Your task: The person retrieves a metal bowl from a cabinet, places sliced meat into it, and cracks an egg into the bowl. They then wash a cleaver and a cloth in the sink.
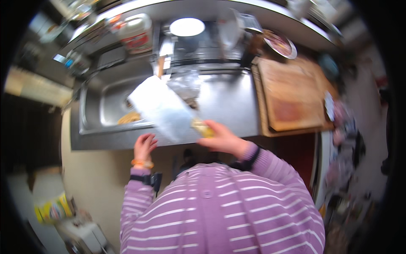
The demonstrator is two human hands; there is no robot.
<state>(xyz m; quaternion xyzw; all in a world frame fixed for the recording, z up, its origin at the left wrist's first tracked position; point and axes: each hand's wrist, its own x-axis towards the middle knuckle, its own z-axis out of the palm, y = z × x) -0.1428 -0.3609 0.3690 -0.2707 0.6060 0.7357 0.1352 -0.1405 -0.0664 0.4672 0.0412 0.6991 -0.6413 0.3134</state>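
My right hand grips the yellowish handle of a cleaver with a broad, bright rectangular blade. The blade points up and left, over the front edge of the steel counter and the right side of the sink. My left hand is just in front of the counter's edge, left of the blade, holding nothing, its fingers loosely curled. Behind the blade, a clear plastic bag lies on the steel counter, with something brownish, blurred, at its near end.
A steel sink holds a yellowish sponge or cloth. Wooden cutting boards are stacked at the right, near a bowl of reddish food. A large jug and a white round lid or plate stand at the back.
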